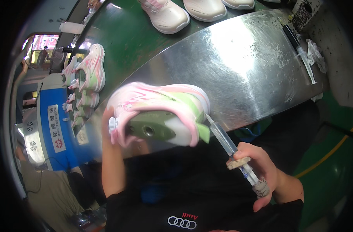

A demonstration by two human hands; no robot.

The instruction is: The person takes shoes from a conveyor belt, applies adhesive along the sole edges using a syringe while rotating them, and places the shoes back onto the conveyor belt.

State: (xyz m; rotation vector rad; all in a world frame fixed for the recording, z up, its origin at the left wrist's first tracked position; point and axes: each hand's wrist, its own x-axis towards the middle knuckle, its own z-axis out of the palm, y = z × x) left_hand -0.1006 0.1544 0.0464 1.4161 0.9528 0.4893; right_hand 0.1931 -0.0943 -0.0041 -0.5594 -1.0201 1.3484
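Observation:
A pink, white and light green sneaker [161, 92] is held up over the edge of the metal worktop, tilted so its opening faces me. Inside it a dark green shoe last [161, 131] with a round hole shows. My left hand [109, 114] grips the sneaker from its far side by the toe end; most of its fingers are hidden. In my right hand [263, 160] is a clear syringe [223, 137], with tape wrapped round its flange and plunger end. The syringe tip meets the sneaker's heel, near a green pull tab [203, 132].
Several pale sneakers [168, 17] stand along the green surface [126, 42] at the back. More pink and green sneakers [93, 69] line up at left beside a blue and white machine [52, 123]. On the metal worktop [207, 65], a second syringe [300, 52] lies near crumpled tissue [316, 56].

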